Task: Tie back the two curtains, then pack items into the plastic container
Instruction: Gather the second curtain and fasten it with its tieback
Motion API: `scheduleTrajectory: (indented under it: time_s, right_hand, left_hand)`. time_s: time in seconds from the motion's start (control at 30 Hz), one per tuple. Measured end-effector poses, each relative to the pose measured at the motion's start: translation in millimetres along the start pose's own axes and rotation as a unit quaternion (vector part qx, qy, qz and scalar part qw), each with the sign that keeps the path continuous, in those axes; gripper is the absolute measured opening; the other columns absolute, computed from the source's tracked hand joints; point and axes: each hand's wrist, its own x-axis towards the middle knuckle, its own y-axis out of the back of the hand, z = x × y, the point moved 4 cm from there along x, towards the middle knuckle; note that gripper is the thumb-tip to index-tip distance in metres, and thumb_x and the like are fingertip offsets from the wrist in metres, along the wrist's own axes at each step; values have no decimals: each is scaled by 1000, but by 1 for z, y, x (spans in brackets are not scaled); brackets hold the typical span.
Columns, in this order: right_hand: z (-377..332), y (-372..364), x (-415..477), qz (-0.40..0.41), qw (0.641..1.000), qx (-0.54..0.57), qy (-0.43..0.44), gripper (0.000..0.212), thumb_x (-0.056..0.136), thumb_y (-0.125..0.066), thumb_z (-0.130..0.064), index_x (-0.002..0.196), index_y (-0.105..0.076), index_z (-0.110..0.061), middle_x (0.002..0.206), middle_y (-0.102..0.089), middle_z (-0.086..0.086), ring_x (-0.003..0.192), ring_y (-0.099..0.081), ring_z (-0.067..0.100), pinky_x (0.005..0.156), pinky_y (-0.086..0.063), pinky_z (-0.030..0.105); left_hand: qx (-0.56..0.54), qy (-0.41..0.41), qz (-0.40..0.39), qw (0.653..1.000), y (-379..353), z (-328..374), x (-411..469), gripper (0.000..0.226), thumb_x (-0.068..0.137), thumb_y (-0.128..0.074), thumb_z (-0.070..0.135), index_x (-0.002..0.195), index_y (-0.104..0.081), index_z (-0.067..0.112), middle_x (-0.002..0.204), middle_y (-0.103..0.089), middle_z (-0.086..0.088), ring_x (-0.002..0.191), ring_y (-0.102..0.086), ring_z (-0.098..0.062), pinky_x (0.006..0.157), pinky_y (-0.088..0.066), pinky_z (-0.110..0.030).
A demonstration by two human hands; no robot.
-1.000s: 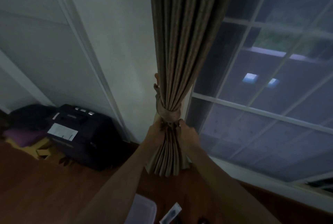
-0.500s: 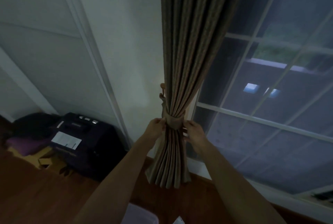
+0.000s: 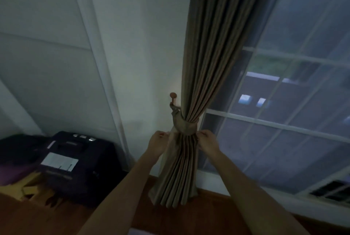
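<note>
1. Dim light fills the room, with a white wall [image 3: 142, 45] to the left, a large paned window [image 3: 284, 125] to the right and a wooden floor [image 3: 47, 215] below.
2. The curtain [image 3: 208, 64] hangs between wall and window. It is drawn into a narrow waist low down, then spreads again into folds that reach the floor by the sill.
3. A tie-back band [image 3: 182, 127] in the same cloth wraps that waist. Its end runs up to a round-headed hook [image 3: 173, 96] on the wall, just left of the curtain.
4. The left hand [image 3: 158, 144] is at the curtain's left edge just under the band, fingers curled in and pinching the outer fold.
5. The right hand [image 3: 207, 141] is at the opposite side, its fingertips nipping the band's lower right edge.
6. A dark suitcase [image 3: 79, 168] sits on the floor against the wall, well apart from the curtain, with a white label [image 3: 59, 162] on top.
7. A pale sliver [image 3: 139, 232] shows at the bottom edge between the forearms. Too little of it shows to tell what it is.
</note>
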Motion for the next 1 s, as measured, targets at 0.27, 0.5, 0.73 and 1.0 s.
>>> scheduleTrajectory:
  time_s: [0.27,0.5,0.73,1.0]
  right_hand:
    - [-3,-29,-99,98,928,-343,107,51,96,-42,-49,136,-44,-18,143,-45,12,136,-35,33,110,-33,48]
    - [9,-44,-167,57,911,-404,69,74,95,-34,-61,154,-8,-26,162,-4,11,149,2,34,117,-4,61]
    - [29,-35,-222,67,912,-400,70,70,95,-37,-58,153,-11,-28,162,-7,10,149,1,34,117,-5,61]
    - [117,-59,-280,31,934,-356,10,68,96,-41,-52,153,-16,-27,162,-10,8,149,0,32,117,-4,58]
  left_hand:
    - [299,-140,18,944,87,-14,-29,53,96,-45,45,138,-38,14,138,-47,-14,125,-46,-32,105,-36,-47]
    - [498,-196,7,845,115,-31,-77,75,97,-25,58,153,2,16,161,5,-11,147,6,-33,116,2,-57]
    - [495,-190,3,848,118,-48,-120,80,95,-25,62,152,9,17,160,11,-12,147,7,-33,115,0,-59]
    - [486,-179,-41,854,114,-118,-199,78,95,-34,57,153,-1,16,161,1,-12,147,1,-32,114,1,-60]
